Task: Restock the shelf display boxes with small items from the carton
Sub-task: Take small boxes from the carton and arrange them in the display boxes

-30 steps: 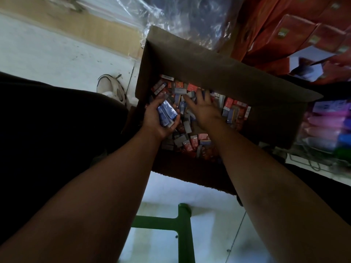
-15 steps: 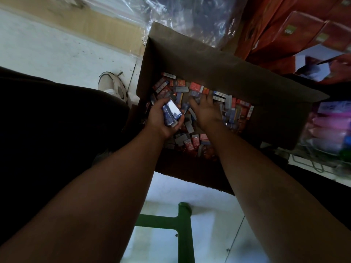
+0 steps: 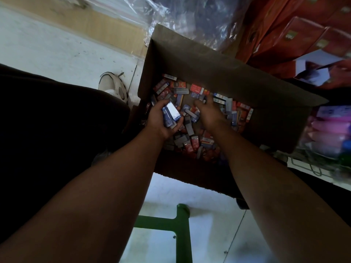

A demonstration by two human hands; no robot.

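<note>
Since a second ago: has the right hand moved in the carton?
Yes, slightly. The right hand has curled its fingers back toward the person, away from the carton far wall; the wrist is roughly where it was.

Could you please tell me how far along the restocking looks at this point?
Early, I'd say. Done: the left hand already holds a small bunch of blue packets. In hand: the right hand is down among the loose packets in the carton, fingers curled, apparently picking another. Left: the carton still holds many packets, and no display box being filled is in view.
</note>
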